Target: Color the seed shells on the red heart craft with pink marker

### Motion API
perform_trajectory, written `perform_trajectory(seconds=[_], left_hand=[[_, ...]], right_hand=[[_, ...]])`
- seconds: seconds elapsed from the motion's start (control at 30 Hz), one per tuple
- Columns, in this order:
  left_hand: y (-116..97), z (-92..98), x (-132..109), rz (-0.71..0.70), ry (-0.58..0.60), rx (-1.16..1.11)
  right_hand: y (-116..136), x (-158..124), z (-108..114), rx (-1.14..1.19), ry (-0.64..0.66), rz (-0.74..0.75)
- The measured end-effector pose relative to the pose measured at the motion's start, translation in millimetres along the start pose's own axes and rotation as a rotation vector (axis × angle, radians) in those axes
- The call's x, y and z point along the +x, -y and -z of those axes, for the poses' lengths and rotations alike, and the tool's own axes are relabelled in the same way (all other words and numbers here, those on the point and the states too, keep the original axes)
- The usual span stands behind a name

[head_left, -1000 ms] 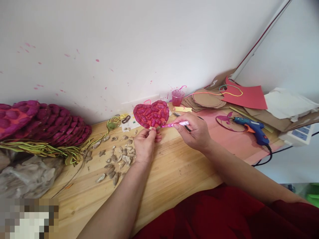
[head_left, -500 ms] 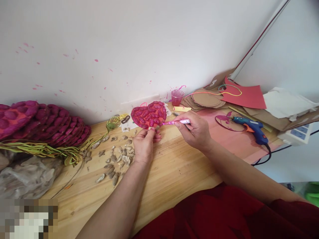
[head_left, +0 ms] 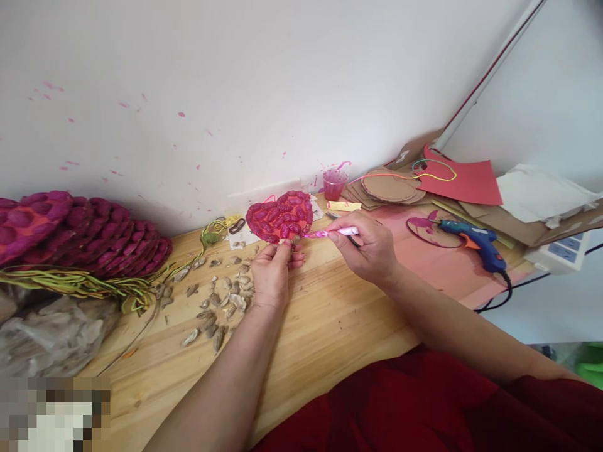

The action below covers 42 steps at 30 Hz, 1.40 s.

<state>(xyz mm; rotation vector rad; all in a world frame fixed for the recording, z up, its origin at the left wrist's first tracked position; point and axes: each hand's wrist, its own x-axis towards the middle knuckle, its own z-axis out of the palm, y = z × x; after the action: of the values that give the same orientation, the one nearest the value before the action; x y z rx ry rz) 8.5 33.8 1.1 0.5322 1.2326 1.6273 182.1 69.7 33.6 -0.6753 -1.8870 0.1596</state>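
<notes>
A heart-shaped piece [head_left: 279, 215] covered in magenta-painted peanut shells is tilted up near the wall. My left hand [head_left: 276, 267] pinches its lower edge between thumb and fingers, close to a shell that still shows some brown. In my right hand [head_left: 367, 245] is a white-handled paintbrush [head_left: 347, 231], smeared pink toward the tip. That tip points left and meets or nearly meets the heart's lower right edge. A clear plastic cup of pink paint [head_left: 335, 186] stands behind, against the wall. Loose peanut shells [head_left: 238, 292] lie scattered left of my left hand.
Stacked magenta shell-covered pieces [head_left: 108, 235] stand at left, with yellow-green cords [head_left: 94, 280] and a plastic bag [head_left: 61, 333] before them. To the right are cardboard discs [head_left: 393, 186], red sheet [head_left: 464, 182], blue glue gun [head_left: 475, 242] with cable, and power strip [head_left: 558, 251].
The heart has shifted very slightly left, and the brush with my right hand has moved a little left and down along with it. Both grips stay the same.
</notes>
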Motion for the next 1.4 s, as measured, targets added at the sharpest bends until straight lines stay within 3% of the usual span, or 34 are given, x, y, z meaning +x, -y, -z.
perform_trajectory(seconds=[0.83,1.4], left_hand=[[-4.6,-1.2,0.6,0.116,0.018,-0.136],[-3.5,-2.7,-2.2,0.077,0.009,-0.084]], right_hand=[[-3.0,-0.2,3.1,-0.011,-0.084,-0.090],[-7.8,-1.9,1.5,0.003,-0.080,-0.117]])
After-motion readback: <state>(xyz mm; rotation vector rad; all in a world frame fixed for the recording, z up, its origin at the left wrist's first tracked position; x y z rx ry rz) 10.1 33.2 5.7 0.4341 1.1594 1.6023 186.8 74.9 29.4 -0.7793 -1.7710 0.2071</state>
